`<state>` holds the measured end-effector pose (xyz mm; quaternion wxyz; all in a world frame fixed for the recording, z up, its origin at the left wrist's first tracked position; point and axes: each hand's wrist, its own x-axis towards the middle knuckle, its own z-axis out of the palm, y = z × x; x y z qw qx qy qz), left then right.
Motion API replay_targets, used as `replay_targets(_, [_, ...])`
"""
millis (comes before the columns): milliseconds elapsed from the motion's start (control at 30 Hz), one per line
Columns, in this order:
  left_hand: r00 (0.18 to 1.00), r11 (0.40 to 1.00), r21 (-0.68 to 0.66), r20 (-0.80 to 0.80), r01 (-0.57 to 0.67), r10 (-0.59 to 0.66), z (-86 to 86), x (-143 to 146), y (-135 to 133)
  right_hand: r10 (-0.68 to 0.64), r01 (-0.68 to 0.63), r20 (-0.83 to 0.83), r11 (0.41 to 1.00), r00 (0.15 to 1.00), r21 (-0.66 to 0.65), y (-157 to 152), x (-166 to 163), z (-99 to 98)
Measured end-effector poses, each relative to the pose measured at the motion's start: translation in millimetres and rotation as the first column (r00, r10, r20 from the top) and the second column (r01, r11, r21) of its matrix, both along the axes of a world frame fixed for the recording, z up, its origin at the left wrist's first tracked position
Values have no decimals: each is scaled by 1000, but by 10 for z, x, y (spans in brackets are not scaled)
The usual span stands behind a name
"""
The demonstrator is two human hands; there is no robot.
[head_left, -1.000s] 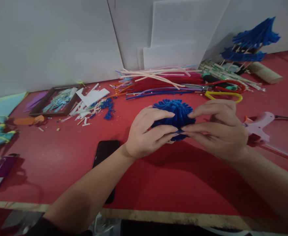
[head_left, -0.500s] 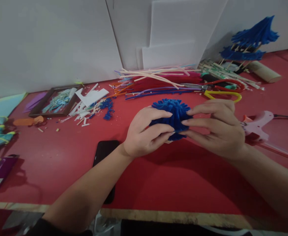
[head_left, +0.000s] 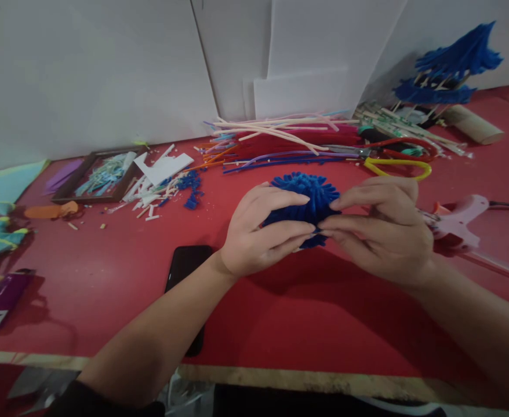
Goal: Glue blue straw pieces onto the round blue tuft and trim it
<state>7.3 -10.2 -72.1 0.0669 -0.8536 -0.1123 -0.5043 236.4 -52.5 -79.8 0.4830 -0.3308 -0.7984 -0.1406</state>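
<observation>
A fuzzy blue pipe-cleaner piece [head_left: 304, 186], ruffled along its rim, is held up over the red table between both hands. My left hand [head_left: 258, 231] grips its left side, with fingers bent across the front. On the right side, my right hand [head_left: 380, 229] pinches the blue strands between thumb and fingertips. The fingertips of the two hands nearly meet at the lower front of the piece. Its underside is mostly hidden behind my fingers.
Pipe cleaners [head_left: 280, 139] and scissors [head_left: 397, 168] lie behind my hands. A pink glue gun [head_left: 463, 223] is at right, a black phone [head_left: 189, 266] by my left forearm. Blue tiered model [head_left: 450, 66], paper scraps [head_left: 165, 165], brown frame [head_left: 69, 182] and purple device [head_left: 4, 301] stand farther out.
My right fingers have drawn closer together and shifted slightly toward the left fingertips at the front of the blue piece. The whole view has moved slightly.
</observation>
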Motion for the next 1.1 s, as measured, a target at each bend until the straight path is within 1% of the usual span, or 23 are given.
replay_targets(100, [999, 999, -4, -7, -32, 32, 9, 2, -17, -8, 8, -9, 1000, 1000, -9, -5, -9, -2])
replay_targets(200, [998, 998, -1, 14, -60, 60, 21, 16, -33, -2, 2, 22, 1000, 1000, -9, 16, 10, 1])
replay_targets(400, [1000, 999, -29, 24, 16, -15, 20, 39, -14, 33, -33, 5, 999, 999, 39, 75, 52, -20])
replay_targets(467, [999, 1000, -23, 31, 11, -11, 14, 46, -5, 46, -47, 11, 998, 999, 40, 76, 51, -23])
replay_targets(567, [999, 1000, -15, 34, -10, 11, 12, 46, -3, 34, -34, 19, 999, 999, 23, 65, 35, -12])
replay_targets(700, [998, 999, -10, 42, -39, 40, 18, 32, -14, 46, -47, 23, 998, 999, 36, 50, 2, 15])
replay_targets(800, [998, 999, -12, 47, -36, 37, 19, 28, -24, 35, -35, 7, 999, 999, -6, 37, -16, 26])
replay_targets(900, [998, 999, -41, 50, -31, 33, 18, 39, -37, 29, -30, -10, 999, 1000, -37, 28, -22, 24])
replay_targets(1000, [996, 994, -98, 72, -38, 46, 9, 52, -42, 35, -35, -26, 999, 999, -30, 31, -34, 19])
replay_targets(1100, [998, 989, -146, 56, -9, 18, -10, 53, -36, 37, -38, -50, 999, 998, -18, 39, -62, 12])
